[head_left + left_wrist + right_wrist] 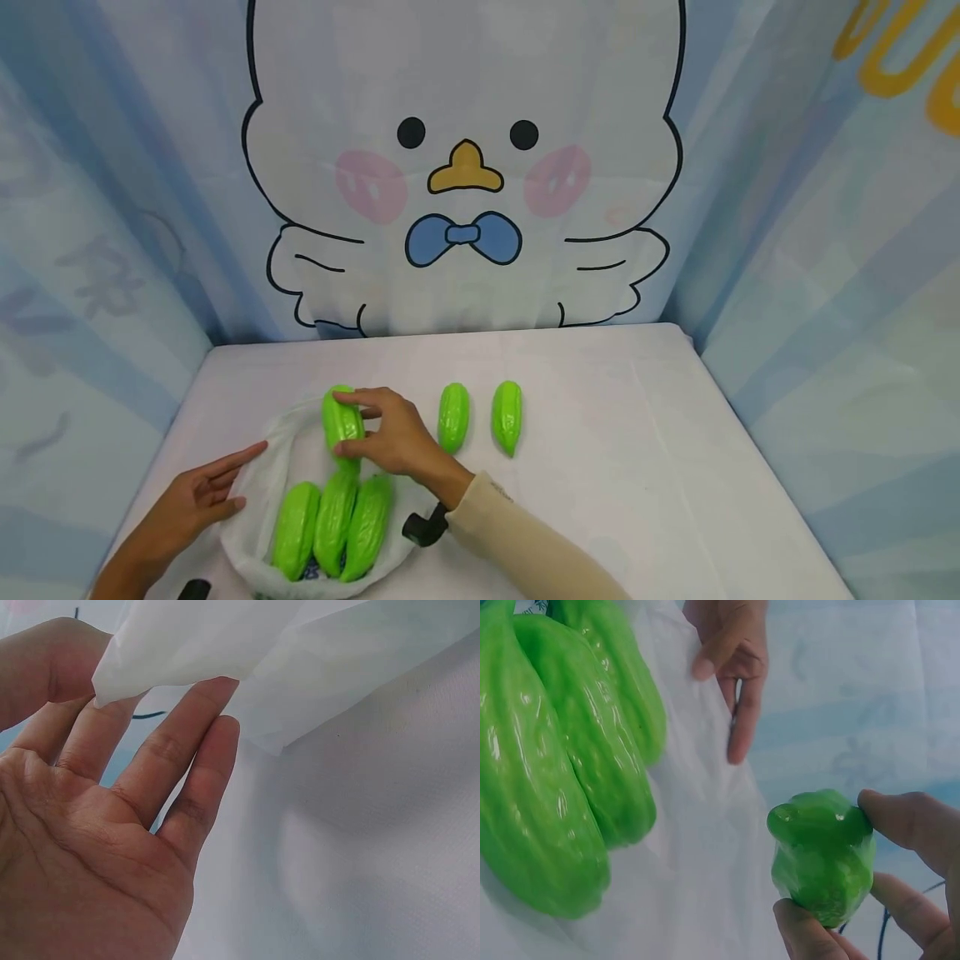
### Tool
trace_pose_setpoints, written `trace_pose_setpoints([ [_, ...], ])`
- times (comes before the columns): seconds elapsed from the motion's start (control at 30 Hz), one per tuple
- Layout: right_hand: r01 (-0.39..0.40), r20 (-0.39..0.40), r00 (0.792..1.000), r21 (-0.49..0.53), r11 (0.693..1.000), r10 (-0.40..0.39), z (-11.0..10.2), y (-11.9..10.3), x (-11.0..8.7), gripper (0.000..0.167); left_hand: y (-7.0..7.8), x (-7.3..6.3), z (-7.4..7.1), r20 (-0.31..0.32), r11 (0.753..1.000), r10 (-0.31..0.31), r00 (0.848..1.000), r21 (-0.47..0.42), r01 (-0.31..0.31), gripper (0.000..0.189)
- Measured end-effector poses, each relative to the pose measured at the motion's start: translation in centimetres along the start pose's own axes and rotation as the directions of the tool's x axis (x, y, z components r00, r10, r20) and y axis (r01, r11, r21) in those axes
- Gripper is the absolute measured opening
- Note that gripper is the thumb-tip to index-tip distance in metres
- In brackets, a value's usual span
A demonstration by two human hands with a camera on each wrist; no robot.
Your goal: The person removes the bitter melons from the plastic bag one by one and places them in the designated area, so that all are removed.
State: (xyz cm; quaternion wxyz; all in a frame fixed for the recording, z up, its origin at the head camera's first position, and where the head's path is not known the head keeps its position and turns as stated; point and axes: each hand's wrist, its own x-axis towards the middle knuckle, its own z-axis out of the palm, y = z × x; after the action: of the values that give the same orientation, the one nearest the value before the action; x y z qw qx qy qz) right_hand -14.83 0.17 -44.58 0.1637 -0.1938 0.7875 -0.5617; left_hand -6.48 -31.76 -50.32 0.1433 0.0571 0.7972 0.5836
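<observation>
Plainly, the held gourd (343,421) is bright green, glossy and ridged, with light glinting off its bumpy skin; the right wrist view catches it nearly end-on, a lobe bulging toward ten o'clock. It is held over the white bag (249,533), near twelve o'clock of the opening, and the right hand (393,433) has its grip pinching it between thumb and fingers. That bag sits open-mouthed on the table (637,467), toward seven o'clock in the head view, and contains a left gourd (296,529), a middle gourd (336,521) and a right gourd (369,529) side by side, with some dark pattern showing low between them. At the rim's nine o'clock, the left hand (187,504) has its grip spread, straight fingers against the thin plastic. The held gourd's long axis runs nearly twelve to six, its top leaning slightly toward eleven; whether it touches the middle gourd, I cannot tell. Those bagged slant from about one to seven. At the bag's two o'clock lie an inner gourd (453,417) and an outer gourd (507,417), both roughly twelve to six, the outer one's tapered tip pointing at six.
</observation>
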Motion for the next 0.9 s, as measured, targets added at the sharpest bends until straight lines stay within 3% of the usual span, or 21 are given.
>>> trace_pose_setpoints([
  [0.33,0.005,-0.093,0.996,-0.007,1.0,-0.006,-2.5,-0.1,-1.3,0.07,-0.3,0.1,-0.3,-0.028,0.997,-0.028,0.999,0.077,0.03,0.063],
  [0.5,0.009,-0.133,0.991,0.029,1.0,-0.005,-4.2,0.4,-2.0,0.07,-0.3,0.2,-0.2,-0.022,0.998,-0.027,0.999,0.057,0.028,0.064],
  [0.9,0.011,-0.256,0.967,-0.004,1.0,-0.011,-7.9,2.0,-3.3,0.07,-0.6,0.2,-0.1,-0.021,0.999,0.015,1.0,0.046,-0.014,0.062],
])
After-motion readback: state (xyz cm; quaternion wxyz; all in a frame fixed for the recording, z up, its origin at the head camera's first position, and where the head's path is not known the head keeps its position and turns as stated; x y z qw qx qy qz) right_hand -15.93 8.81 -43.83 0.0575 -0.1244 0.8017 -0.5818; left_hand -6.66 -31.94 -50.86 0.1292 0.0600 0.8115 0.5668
